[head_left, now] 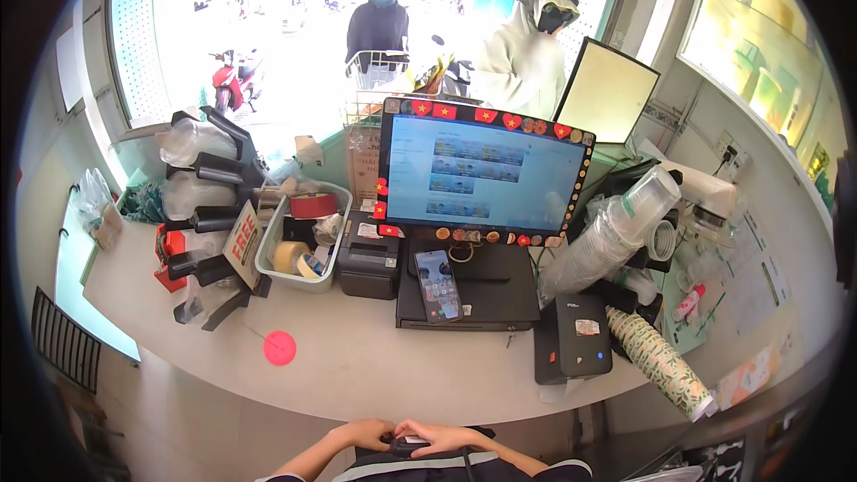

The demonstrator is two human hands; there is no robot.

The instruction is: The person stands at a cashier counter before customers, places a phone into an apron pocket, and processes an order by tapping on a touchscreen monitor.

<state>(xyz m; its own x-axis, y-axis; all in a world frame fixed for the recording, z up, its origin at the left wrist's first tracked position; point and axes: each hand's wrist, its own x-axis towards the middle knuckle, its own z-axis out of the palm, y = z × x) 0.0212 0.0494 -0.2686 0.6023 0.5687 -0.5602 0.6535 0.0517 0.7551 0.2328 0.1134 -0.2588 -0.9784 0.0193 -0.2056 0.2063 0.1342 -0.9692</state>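
Observation:
Both hands meet low in front of my body, at the bottom of the head view. My left hand (368, 434) has its fingers curled at a small dark thing (406, 446) at my waist. From the other side my right hand (439, 437) bends its fingers over the same dark thing, and a bit of something pale shows between the hands. What the dark thing is, I cannot make out. Beyond the hands stands a counter (357, 366); neither hand touches it.
A monitor (482, 170), a phone (437, 286) on a black box, two small printers (368, 254) (571, 339), stacked plastic cups (616, 223), patterned cups (661, 361), a bin (303, 281) and a pink disc (279, 348) occupy the counter. Two people stand outside the window.

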